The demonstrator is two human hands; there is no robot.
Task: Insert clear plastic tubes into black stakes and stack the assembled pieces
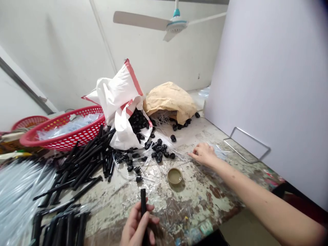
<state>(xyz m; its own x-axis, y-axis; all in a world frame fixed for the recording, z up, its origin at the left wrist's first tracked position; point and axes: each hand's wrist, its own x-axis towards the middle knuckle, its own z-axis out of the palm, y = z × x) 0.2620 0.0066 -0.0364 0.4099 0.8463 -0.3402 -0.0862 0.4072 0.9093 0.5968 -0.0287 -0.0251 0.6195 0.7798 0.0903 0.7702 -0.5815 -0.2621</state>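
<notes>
My left hand point(138, 222) is closed around a black plastic tube point(143, 201), held upright at the table's front. Out to the right, my right hand point(203, 153) reaches low over the table, fingertips by the ends of thin clear plastic tubes point(179, 154). Its fingers are bent downward, and whether they pinch a tube is hidden. Between the hands stands a small round dish point(174, 176) with clear liquid in it. Black plastic caps point(159, 150) lie in a loose heap behind the dish, mixed with clear tubes.
A white sack point(120, 92) spills black caps; beside it a brown paper bag point(170, 97) holds clear tubes. Black tubes point(87, 153) pile up at left, near a red basket point(64, 136). A white panel point(266, 85) with a wire handle point(246, 143) bounds the right. A fan point(176, 25) hangs above.
</notes>
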